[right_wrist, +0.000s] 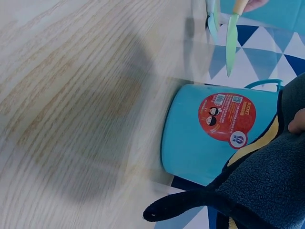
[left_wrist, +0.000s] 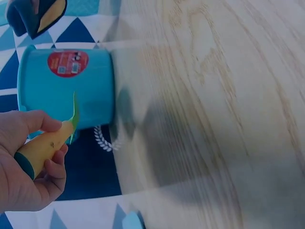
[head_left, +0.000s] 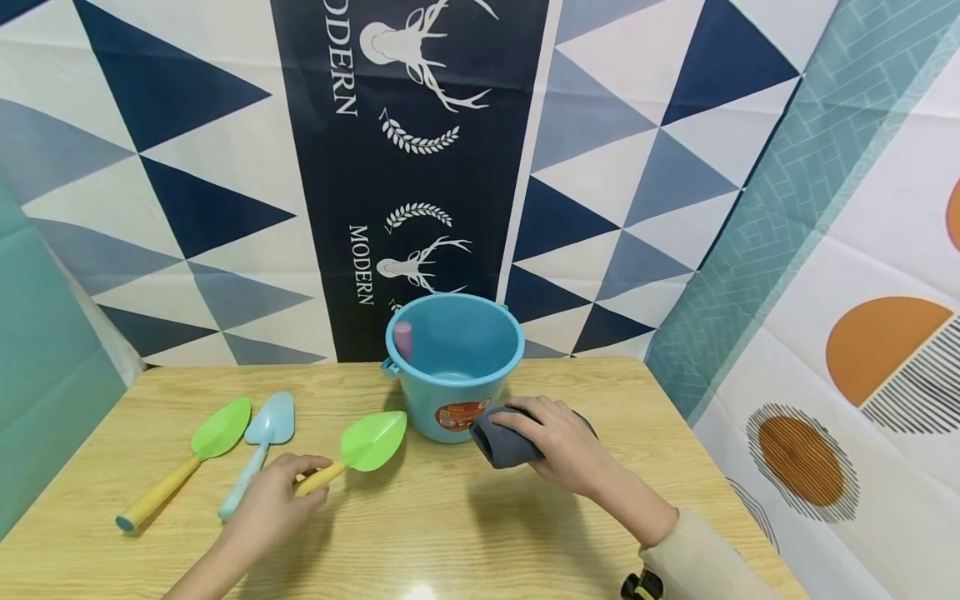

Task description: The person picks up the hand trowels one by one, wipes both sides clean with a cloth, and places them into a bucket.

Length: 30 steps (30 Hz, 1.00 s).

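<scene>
My left hand (head_left: 262,510) grips the yellow handle of a toy shovel (head_left: 373,442) whose green, leaf-shaped blade is raised above the table. In the left wrist view, thumb and fingers curl round that handle. A folded dark grey towel (head_left: 504,443) is held in my right hand (head_left: 566,446), in front of the bucket's right side. The right wrist view shows the towel's dark edging, a yellowish strip and a hanging loop. Between the hands stands an upright blue bucket (head_left: 427,396) with a red label. Something pinkish purple (head_left: 402,340) shows inside it against the left wall.
On the left of the wooden table (head_left: 405,550) lie another green shovel (head_left: 220,429) with a yellow handle and a light blue shovel (head_left: 272,418). A patterned cloth wall (head_left: 420,183) rises right behind the bucket, and more hangings close both sides.
</scene>
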Each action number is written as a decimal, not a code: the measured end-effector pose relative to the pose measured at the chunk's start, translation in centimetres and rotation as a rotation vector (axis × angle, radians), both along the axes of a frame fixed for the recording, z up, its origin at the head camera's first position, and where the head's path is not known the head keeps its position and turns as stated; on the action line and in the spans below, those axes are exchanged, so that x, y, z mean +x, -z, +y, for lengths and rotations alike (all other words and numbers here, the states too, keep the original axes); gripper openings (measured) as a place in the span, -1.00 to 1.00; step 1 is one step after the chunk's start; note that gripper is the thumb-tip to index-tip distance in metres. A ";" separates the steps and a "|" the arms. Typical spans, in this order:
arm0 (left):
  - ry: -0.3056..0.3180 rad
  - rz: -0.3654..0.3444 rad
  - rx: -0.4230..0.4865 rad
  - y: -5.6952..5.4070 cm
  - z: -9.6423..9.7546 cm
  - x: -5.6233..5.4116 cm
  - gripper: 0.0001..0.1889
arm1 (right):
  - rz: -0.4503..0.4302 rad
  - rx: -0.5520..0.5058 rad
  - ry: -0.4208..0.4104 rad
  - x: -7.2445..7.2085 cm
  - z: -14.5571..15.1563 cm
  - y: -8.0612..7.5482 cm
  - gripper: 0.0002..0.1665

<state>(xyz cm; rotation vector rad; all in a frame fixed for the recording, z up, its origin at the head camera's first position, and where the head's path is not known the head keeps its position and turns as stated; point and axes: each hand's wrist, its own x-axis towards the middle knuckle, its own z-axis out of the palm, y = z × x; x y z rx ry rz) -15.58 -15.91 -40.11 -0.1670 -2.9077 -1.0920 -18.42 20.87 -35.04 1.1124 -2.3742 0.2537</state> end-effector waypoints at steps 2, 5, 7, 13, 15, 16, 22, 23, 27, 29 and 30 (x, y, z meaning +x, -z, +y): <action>0.003 -0.009 0.009 -0.2 0.2 0.2 -0.67 | 0.001 0.001 0.001 0.0 0.0 -0.1 -0.24; 0.009 -0.029 0.024 -0.4 0.5 0.5 -0.66 | -0.002 0.005 0.004 0.1 -0.1 -0.2 -0.24; 0.015 -0.042 0.033 -0.6 0.6 0.6 -0.66 | -0.002 0.008 0.005 0.1 -0.1 -0.2 -0.24; 0.042 -0.033 0.037 -1.3 1.1 0.9 -0.68 | 0.004 0.005 -0.002 0.1 -0.2 -0.4 -0.24; 0.052 -0.032 0.035 -1.5 1.3 1.0 -0.69 | 0.005 0.007 -0.004 0.1 -0.3 -0.4 -0.24; 0.057 -0.031 0.035 -1.6 1.3 1.0 -0.69 | 0.006 0.008 -0.005 0.1 -0.3 -0.4 -0.23; 0.130 0.011 0.037 -1.9 1.7 1.3 -0.70 | 0.010 0.016 -0.014 0.1 -0.4 -0.2 -0.23; 0.152 0.023 0.040 -1.9 1.7 1.4 -0.70 | 0.011 0.017 -0.016 0.1 -0.4 -0.2 -0.24; 0.230 0.045 0.062 -2.1 1.9 1.5 -0.71 | 0.016 0.017 -0.022 0.0 -0.5 -0.2 -0.24; 0.251 0.040 0.072 -2.2 2.1 1.5 -0.71 | 0.017 0.016 -0.024 0.0 -0.6 -0.2 -0.24; 0.256 0.037 0.074 -2.3 2.2 1.5 -0.71 | 0.017 0.016 -0.026 0.0 -0.6 -0.3 -0.24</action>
